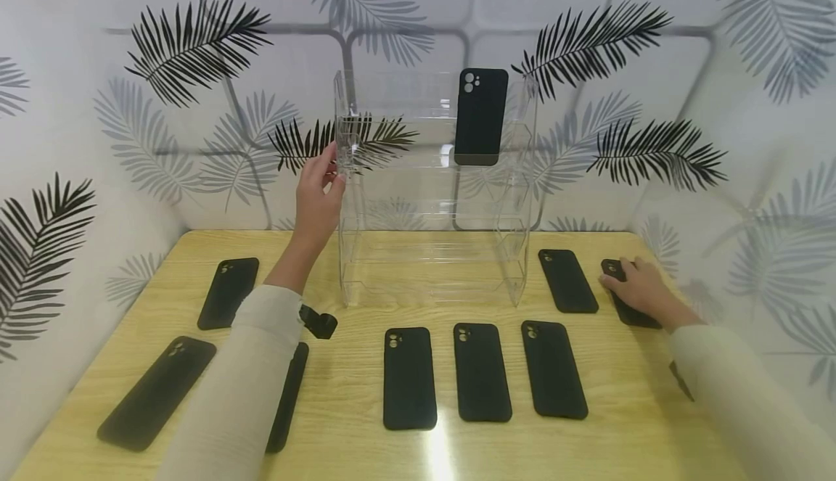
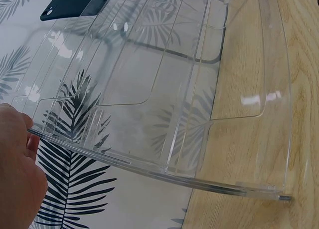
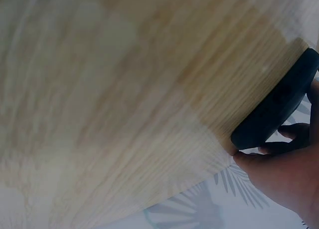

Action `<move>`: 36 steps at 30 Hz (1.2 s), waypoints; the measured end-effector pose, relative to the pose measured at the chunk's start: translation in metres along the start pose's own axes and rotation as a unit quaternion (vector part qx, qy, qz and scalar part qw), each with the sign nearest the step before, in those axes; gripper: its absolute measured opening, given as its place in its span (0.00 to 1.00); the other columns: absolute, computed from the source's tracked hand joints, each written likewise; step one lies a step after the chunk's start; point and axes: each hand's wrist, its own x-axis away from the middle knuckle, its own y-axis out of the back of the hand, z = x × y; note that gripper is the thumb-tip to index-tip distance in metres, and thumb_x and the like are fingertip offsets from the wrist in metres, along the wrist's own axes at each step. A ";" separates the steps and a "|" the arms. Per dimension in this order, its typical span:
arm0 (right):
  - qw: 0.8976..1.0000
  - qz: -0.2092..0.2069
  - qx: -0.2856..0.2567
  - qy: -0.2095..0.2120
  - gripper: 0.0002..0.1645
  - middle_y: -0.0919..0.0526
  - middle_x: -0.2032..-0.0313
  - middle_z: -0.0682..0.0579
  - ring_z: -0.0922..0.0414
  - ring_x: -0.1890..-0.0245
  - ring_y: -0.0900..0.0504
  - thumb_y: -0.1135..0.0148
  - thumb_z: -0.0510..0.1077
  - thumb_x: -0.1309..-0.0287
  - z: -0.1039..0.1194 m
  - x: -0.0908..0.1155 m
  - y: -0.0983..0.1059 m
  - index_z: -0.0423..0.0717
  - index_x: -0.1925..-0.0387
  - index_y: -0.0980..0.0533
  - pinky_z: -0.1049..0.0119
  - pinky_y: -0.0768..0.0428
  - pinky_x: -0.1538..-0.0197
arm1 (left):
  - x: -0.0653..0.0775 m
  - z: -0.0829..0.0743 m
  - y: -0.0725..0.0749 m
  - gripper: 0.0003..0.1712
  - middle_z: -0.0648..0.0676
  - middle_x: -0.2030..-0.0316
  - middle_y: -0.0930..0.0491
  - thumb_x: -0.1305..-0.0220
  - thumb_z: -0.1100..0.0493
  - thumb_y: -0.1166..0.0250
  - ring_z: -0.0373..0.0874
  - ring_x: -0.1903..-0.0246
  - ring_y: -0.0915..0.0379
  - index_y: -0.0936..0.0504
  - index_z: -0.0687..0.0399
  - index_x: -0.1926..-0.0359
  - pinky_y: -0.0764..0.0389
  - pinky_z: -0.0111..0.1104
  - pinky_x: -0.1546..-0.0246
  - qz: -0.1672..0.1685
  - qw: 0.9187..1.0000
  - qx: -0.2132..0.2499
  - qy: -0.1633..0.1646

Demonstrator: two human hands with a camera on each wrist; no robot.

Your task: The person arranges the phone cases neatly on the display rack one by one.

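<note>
A clear acrylic tiered display rack (image 1: 431,249) stands at the back of the wooden table. My left hand (image 1: 320,194) holds its left side panel near the upper tiers, and the left wrist view shows the fingers at the panel's edge (image 2: 149,175). One black phone case (image 1: 481,114) leans upright on the rack, right of its middle, camera holes at the top. At the table's far right my right hand (image 1: 643,289) grips another black phone case (image 1: 630,310), thumb and fingers at its sides. In the right wrist view that case (image 3: 274,104) is seen edge-on, close over the wood.
A black case (image 1: 568,281) lies just left of the right hand. Three cases, one of them the middle case (image 1: 483,372), lie in a front row. More cases, such as the left case (image 1: 157,394), lie around the left forearm. The patterned wall (image 1: 418,2) stands close behind.
</note>
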 end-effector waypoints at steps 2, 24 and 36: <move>1.000 0.005 -0.001 -0.003 0.53 0.53 0.33 0.12 0.17 0.35 0.51 0.60 0.64 0.24 -0.001 0.001 -0.001 0.16 0.29 0.52 0.27 0.45 0.32 | 0.003 -0.011 0.000 0.30 0.71 0.40 0.34 0.26 0.72 0.50 0.60 0.42 0.35 0.39 0.64 0.25 0.31 0.50 0.33 0.002 1.000 -0.001 0.003; 0.995 -0.101 -0.001 0.004 0.44 0.43 0.38 0.15 0.20 0.40 0.39 0.45 0.51 0.29 0.017 0.006 0.014 0.17 0.31 0.44 0.28 0.35 0.38 | -0.007 0.025 -0.002 0.31 0.68 0.41 0.32 0.26 0.69 0.47 0.58 0.43 0.33 0.37 0.57 0.24 0.28 0.47 0.34 -0.008 1.000 -0.004 -0.011; 0.984 -0.174 -0.038 0.015 0.45 0.46 0.32 0.20 0.23 0.35 0.44 0.46 0.55 0.28 0.061 0.014 0.053 0.26 0.26 0.47 0.26 0.40 0.37 | 0.000 0.000 -0.001 0.30 0.70 0.41 0.34 0.25 0.71 0.51 0.62 0.42 0.35 0.39 0.65 0.25 0.30 0.49 0.33 -0.005 1.000 -0.006 -0.001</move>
